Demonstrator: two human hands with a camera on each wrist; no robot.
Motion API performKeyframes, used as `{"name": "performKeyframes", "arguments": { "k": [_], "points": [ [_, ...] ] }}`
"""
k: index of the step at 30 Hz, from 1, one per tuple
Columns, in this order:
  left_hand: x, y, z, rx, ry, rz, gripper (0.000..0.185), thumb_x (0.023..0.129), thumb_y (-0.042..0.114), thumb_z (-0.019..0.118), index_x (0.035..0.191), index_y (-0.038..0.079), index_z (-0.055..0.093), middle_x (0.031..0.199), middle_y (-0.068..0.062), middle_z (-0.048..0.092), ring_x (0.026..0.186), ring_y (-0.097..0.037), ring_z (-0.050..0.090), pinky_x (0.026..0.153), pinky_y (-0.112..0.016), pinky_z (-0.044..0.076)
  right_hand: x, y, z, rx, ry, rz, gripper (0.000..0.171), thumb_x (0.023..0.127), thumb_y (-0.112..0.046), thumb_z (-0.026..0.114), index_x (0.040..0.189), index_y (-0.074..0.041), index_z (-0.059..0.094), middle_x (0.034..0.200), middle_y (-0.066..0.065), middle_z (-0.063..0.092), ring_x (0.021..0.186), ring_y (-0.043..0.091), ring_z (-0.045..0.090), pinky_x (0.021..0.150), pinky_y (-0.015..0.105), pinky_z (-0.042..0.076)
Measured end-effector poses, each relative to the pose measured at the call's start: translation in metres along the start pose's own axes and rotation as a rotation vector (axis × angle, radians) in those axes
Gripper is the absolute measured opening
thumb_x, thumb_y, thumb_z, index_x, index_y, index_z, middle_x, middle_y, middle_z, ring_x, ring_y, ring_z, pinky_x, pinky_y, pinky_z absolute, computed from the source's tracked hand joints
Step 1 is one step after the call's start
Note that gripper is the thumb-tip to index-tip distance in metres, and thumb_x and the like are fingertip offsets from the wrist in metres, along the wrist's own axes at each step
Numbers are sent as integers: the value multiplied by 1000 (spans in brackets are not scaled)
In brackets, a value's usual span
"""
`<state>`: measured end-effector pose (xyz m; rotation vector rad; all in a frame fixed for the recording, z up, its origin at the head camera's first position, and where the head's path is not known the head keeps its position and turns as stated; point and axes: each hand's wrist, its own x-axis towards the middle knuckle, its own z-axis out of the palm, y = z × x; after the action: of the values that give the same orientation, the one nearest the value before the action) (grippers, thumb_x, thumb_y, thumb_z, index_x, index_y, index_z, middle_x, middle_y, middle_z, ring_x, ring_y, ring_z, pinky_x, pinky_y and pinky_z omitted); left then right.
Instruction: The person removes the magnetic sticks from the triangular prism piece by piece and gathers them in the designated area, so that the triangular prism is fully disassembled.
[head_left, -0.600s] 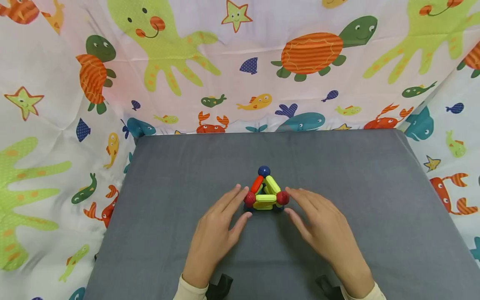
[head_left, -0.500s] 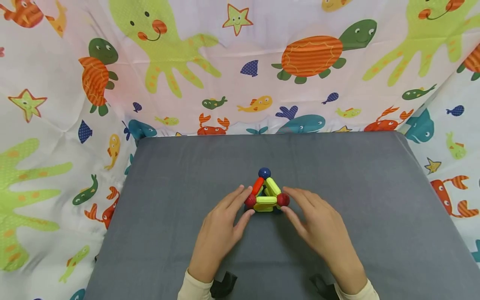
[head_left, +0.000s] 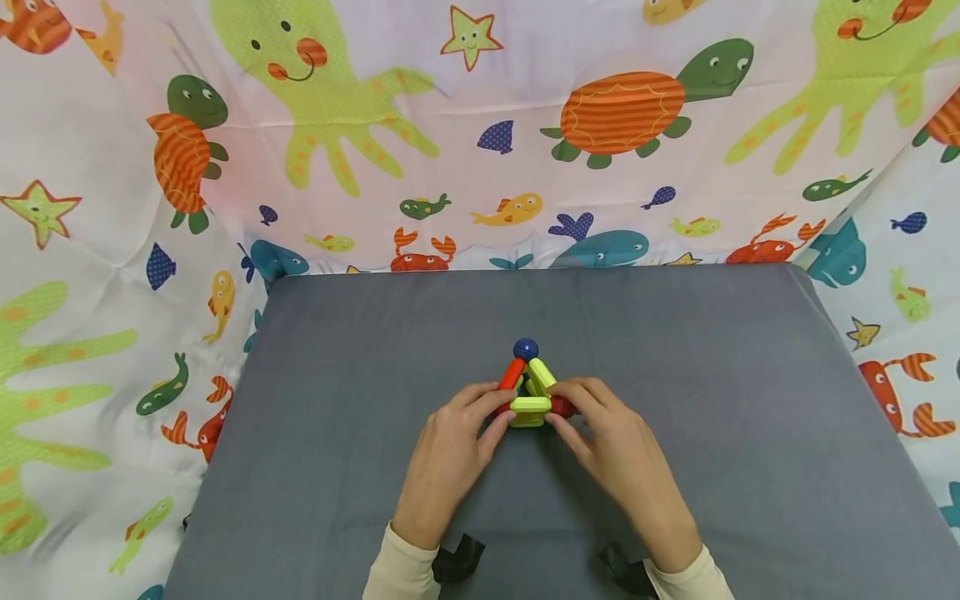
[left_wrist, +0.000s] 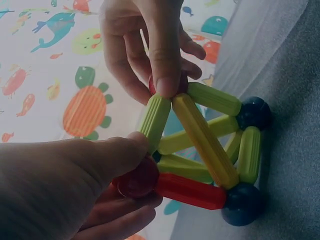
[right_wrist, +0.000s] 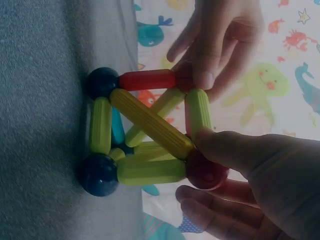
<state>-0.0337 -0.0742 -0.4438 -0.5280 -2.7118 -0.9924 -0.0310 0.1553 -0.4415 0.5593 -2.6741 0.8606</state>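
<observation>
A small frame of magnetic building rods [head_left: 530,405] and balls stands on the grey cloth, lime, yellow and red rods joined at ball corners. My left hand [head_left: 446,454] pinches the red ball [left_wrist: 137,177] at its upper left corner between thumb and fingers. On the opposite upper corner, my right hand [head_left: 618,454] pinches another red ball [right_wrist: 206,169]. A lime rod links these two balls. In the wrist views, a yellow rod [left_wrist: 205,140] slants across the near side down to a dark blue ball [left_wrist: 242,204]. Another blue ball [head_left: 526,349] tops the far end.
Grey cloth [head_left: 360,350] covers the table around the frame. A white curtain [head_left: 465,108] printed with sea animals hangs behind and along both sides. Black straps [head_left: 459,558] show at both wrists, below cream sleeves [head_left: 405,567].
Both hands have moved inward, from fingertips beside the red balls to pinching them. The rod frame stays in about the same place.
</observation>
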Motion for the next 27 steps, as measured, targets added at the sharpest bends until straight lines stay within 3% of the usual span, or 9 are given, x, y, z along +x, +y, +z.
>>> {"name": "performKeyframes", "arguments": {
  "k": [16,27],
  "points": [
    [5,3,5,4,56,-11,24,93,22,85,116,20,80,116,4,70,87,-17,75,74,-34,63,4,2,6,49,12,-3,27,92,-16,85,117,-11,77,118,1,66,88,15,69,73,32,62],
    [4,2,4,-13,47,-24,23,94,23,85,116,20,79,115,3,70,86,-18,74,74,-35,62,2,6,9,98,19,-6,26,92,-18,85,117,-12,77,121,-3,66,94,10,66,77,31,61]
  ]
}}
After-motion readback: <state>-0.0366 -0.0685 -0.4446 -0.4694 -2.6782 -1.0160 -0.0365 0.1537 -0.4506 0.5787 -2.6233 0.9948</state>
